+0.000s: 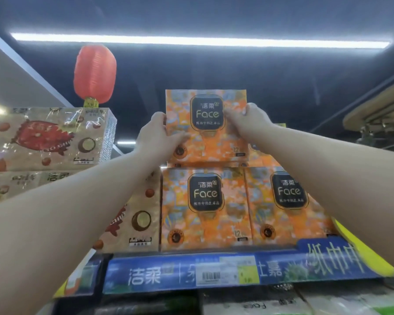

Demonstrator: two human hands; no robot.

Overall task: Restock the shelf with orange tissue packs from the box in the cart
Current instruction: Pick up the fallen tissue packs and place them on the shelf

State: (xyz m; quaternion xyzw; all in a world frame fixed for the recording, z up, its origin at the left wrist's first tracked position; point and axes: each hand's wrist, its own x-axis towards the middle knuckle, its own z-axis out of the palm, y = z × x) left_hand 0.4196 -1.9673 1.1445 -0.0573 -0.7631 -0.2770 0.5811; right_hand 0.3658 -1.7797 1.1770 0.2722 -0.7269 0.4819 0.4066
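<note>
Both my arms reach up to the top shelf. An orange tissue pack with a black "Face" label stands upright on top of two more orange packs, one on the left and one on the right. My left hand grips its left edge, thumb on the front. My right hand grips its right edge. Another orange pack shows partly behind my right forearm. The box and cart are out of view.
Brown tissue packs with a red strawberry print are stacked left of the orange ones. A blue shelf-edge strip with a price tag runs below. A red paper lantern hangs above left. White packs lie on the shelf underneath.
</note>
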